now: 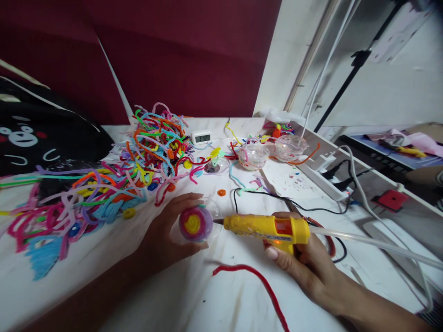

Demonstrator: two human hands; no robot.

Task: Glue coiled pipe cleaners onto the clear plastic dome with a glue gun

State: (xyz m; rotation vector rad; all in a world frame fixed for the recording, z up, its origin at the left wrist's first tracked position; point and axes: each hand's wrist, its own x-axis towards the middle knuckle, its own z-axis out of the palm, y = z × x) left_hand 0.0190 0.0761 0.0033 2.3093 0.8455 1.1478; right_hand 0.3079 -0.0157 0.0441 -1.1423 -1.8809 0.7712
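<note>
My left hand (168, 230) is closed around a clear plastic bowl (215, 208), thumb and fingers on its sides. A pipe cleaner coil (195, 223), yellow in the middle with pink and purple rings, lies against the bowl. In my right hand (308, 263) is a yellow glue gun (266, 227), gripped by its handle, with an orange light lit. Its dark nozzle points left and ends at the coil's right edge; I cannot tell whether it touches. A clear glue stick (374, 244) juts from the gun's back. Nearer me, a red pipe cleaner (254, 272) lies loose.
A large heap of pipe cleaners (159, 143) spreads over the left side. Clear bowls (254, 157) and a small digital clock (201, 137) stand at the back. The gun's black cord (297, 203) crosses toward a power strip (328, 182) on the right. A person's arm (424, 176) shows at the right edge.
</note>
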